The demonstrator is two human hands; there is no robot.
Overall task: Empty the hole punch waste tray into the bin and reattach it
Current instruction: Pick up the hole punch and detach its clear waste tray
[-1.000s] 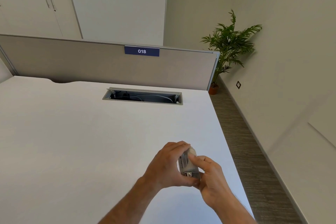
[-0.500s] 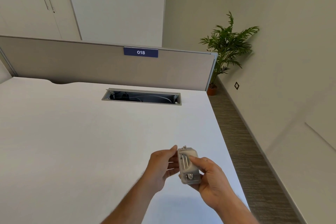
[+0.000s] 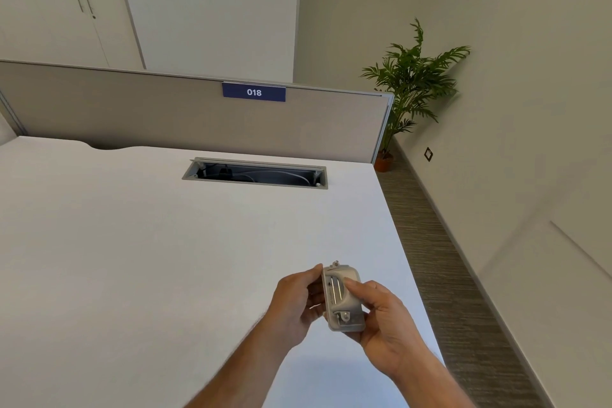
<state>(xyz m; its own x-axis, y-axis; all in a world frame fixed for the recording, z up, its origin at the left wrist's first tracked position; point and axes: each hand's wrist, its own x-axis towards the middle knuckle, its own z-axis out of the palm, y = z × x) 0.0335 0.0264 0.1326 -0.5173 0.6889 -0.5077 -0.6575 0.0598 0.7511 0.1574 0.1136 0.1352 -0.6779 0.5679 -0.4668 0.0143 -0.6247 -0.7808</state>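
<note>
While held above white desk (image 3: 165,258), hole punch (image 3: 342,300) sits gripped between both hands: right hand (image 3: 385,325) clasps body, left hand (image 3: 298,298) pinches left edge.

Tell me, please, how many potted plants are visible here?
1: the potted plant stands on the floor in the far corner, right of the desk divider. Others may be hidden behind it.

Hole punch (image 3: 342,298) between both hands above desk (image 3: 132,242), partition (image 3: 165,116) behind
</note>
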